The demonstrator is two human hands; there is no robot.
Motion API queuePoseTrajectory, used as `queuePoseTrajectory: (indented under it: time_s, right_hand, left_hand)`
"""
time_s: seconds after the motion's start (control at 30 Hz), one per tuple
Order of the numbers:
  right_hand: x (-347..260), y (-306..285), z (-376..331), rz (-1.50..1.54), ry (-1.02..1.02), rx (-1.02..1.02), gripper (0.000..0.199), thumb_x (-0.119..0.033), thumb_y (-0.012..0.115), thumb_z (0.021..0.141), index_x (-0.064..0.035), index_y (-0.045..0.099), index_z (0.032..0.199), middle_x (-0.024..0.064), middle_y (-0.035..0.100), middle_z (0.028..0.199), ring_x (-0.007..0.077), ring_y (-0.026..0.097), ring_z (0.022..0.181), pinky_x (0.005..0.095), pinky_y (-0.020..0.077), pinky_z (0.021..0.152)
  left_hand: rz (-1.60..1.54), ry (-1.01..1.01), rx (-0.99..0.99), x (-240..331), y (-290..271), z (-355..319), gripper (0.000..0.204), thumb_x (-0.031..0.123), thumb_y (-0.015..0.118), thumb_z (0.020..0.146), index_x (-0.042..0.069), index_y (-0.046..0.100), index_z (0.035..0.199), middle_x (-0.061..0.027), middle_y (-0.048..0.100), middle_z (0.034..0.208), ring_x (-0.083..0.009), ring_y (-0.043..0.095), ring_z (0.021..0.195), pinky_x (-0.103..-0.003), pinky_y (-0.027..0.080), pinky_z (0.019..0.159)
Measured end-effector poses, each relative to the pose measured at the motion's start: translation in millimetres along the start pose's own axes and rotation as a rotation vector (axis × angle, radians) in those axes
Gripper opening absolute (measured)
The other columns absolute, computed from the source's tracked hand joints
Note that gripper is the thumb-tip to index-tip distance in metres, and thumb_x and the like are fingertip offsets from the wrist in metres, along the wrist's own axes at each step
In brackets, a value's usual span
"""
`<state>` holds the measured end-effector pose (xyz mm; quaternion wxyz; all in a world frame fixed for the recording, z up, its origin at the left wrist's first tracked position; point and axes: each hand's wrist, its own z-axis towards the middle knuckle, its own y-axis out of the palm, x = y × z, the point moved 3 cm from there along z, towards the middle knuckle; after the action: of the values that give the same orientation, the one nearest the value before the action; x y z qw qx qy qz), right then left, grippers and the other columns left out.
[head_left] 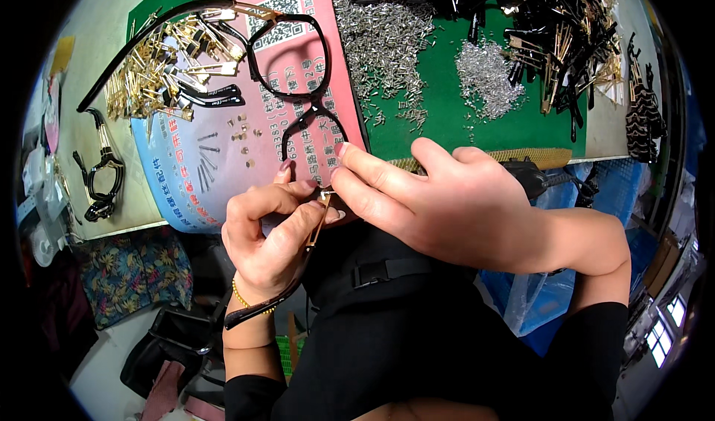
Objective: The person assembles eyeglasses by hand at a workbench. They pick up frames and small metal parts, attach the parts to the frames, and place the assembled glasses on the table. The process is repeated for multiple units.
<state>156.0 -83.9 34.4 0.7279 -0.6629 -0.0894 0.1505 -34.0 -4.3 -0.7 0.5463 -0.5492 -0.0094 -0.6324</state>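
A black eyeglass frame (325, 48) hangs over the pink part of a printed sheet, one gold-and-black temple (160, 16) stretched out to the left. My left hand (264, 231) is closed in a pinch on the frame's near corner and the other temple (279, 296), which slants down across my wrist. Small metal shows at the hinge between the fingertips. From the right, my right hand (447, 205) reaches in, its two leading fingertips against the near rim at that corner. Its thumb is hidden. Part of the near rim is covered by my fingers.
Gold-and-black temples (164, 63) lie heaped at the far left, with loose small screws (207, 156) nearer. Silver metal pieces (387, 56) and a smaller pile (489, 78) cover the green mat (447, 127). More temples (562, 56) lie far right. A dark corded object (530, 179) sits behind my right wrist.
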Motion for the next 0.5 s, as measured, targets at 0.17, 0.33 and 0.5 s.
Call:
queuePoseTrajectory:
  time_s: [0.17, 0.33, 0.5]
  right_hand:
    - [-1, 2, 2, -0.017, 0.003, 0.053, 0.036, -0.027, 0.067, 0.083, -0.0145, 0.068, 0.116, -0.0023, 0.066, 0.116, 0.0117, 0.055, 0.067, 0.0199, 0.0401, 0.044]
    - [20, -16, 0, 0.295, 0.083, 0.016, 0.039, -0.020, 0.071, 0.084, -0.0120, 0.062, 0.121, 0.0018, 0.065, 0.113, 0.0168, 0.062, 0.069, 0.0256, 0.0503, 0.051]
    - [29, -4, 12, 1.116, 0.319, -0.165, 0.029, -0.020, 0.065, 0.096, -0.0045, 0.059, 0.120, 0.0152, 0.065, 0.111, 0.0325, 0.067, 0.099, 0.0377, 0.0534, 0.084]
  left_hand:
    - [0.009, 0.006, 0.001, -2, 1, 1, 0.034, -0.003, 0.088, 0.067, 0.007, 0.071, 0.095, -0.0075, 0.056, 0.096, -0.0212, 0.069, 0.081, -0.037, 0.062, 0.079]
    - [0.058, -0.009, 0.044, 0, -1, 7, 0.031, 0.001, 0.087, 0.070, 0.006, 0.073, 0.097, -0.0109, 0.061, 0.109, -0.0255, 0.067, 0.092, -0.037, 0.058, 0.086]
    - [-0.541, -0.017, 0.454, 44, -53, 17, 0.021, 0.017, 0.079, 0.083, 0.007, 0.064, 0.093, -0.0156, 0.070, 0.105, -0.0356, 0.069, 0.087, -0.046, 0.057, 0.091]
